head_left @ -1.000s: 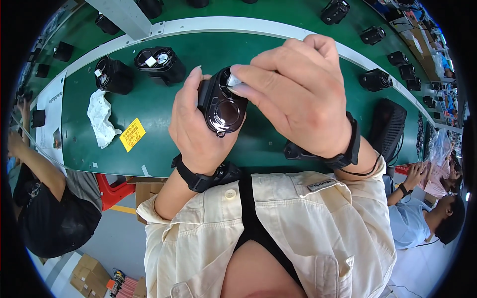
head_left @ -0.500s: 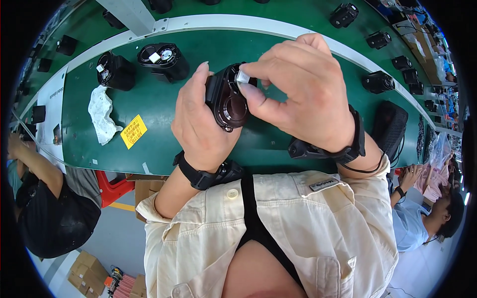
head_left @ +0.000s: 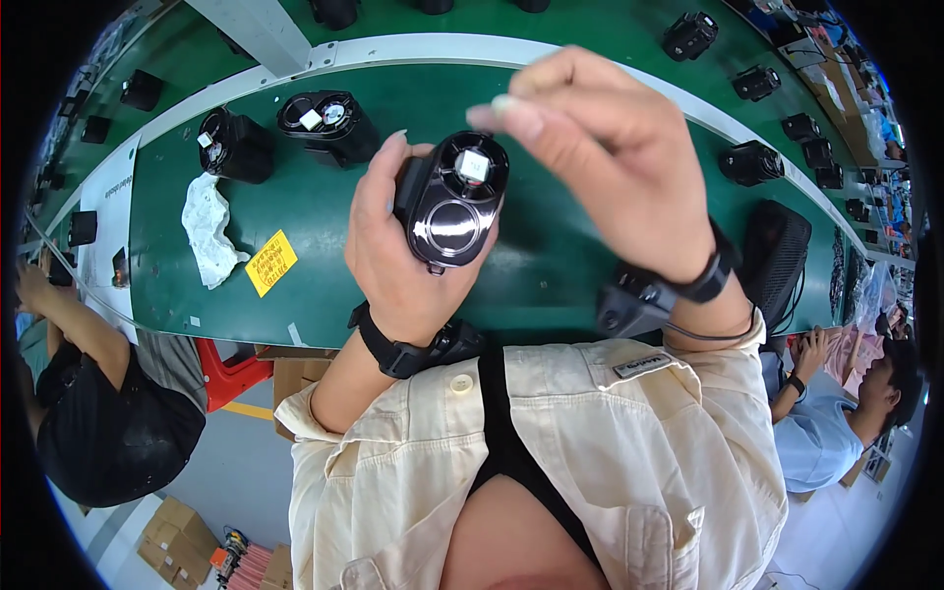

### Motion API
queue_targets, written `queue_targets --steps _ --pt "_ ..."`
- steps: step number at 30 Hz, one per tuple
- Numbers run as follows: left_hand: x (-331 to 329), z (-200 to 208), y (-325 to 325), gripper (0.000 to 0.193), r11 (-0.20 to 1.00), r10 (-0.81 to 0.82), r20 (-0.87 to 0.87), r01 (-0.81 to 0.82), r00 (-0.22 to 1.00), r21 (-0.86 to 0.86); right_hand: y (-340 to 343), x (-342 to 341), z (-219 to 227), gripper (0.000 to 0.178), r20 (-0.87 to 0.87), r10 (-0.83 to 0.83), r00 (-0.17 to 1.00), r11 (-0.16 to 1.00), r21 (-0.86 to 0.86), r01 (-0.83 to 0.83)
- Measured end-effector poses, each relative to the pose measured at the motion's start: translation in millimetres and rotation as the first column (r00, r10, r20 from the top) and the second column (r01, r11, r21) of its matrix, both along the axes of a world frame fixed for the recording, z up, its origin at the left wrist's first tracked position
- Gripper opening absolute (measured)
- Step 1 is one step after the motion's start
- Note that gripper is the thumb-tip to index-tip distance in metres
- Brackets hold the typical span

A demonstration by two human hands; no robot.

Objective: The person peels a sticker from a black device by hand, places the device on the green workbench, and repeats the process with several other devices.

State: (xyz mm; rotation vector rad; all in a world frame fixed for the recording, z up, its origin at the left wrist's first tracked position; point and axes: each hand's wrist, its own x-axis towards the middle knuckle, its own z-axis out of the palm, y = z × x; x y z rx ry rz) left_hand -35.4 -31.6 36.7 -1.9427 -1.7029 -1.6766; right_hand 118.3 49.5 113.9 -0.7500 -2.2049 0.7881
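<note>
My left hand (head_left: 398,251) is wrapped around a black oval-bodied device (head_left: 452,211), its glossy end facing up. That end has a round, shiny dark disc in its lower part. In the round recess above the disc sits a small white square block (head_left: 473,166). Up and to the right of the device, apart from it, is my right hand (head_left: 610,147). Its thumb and index finger are pressed together; whether something tiny is between them cannot be made out.
Two similar black devices (head_left: 327,125) (head_left: 234,145) with white blocks stand at the back left. Crumpled white paper (head_left: 208,231) and a yellow note (head_left: 270,263) lie left. A black mesh-covered object (head_left: 775,251) lies right. A white rail (head_left: 433,47) borders the green table (head_left: 324,211); people sit either side.
My right hand has let go of the white block and drawn back up and right. The device has turned slightly in my left hand, so the block now shows whole.
</note>
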Motion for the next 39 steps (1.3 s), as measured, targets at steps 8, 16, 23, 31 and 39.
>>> queue_targets --steps 8,16,23,31,39 --pt "4 -2 -3 0.082 0.991 -0.123 0.141 0.116 0.982 0.061 -17 -18 -33 0.032 -0.37 0.14 0.918 0.817 -0.48 -0.318" --pt "4 -6 -2 0.084 0.994 -0.1 0.118 0.094 0.988 0.057 -32 -25 -34 0.038 -0.323 -0.033 0.946 0.802 -0.574 -0.168" --pt "5 -14 -1 0.085 0.998 -0.022 0.301 0.001 0.953 0.069 -22 -25 -28 0.037 -0.638 -0.101 0.764 0.344 -0.743 -0.575" --pt "2 -10 -6 0.086 0.99 -0.129 0.199 0.116 0.972 0.075 -27 -22 -33 0.037 -0.598 0.057 0.799 0.584 -0.63 -0.513" --pt "5 -7 -5 0.089 0.993 -0.094 0.097 0.086 0.991 0.08 -13 -11 -23 0.035 -0.576 0.13 0.807 0.417 -0.707 -0.571"
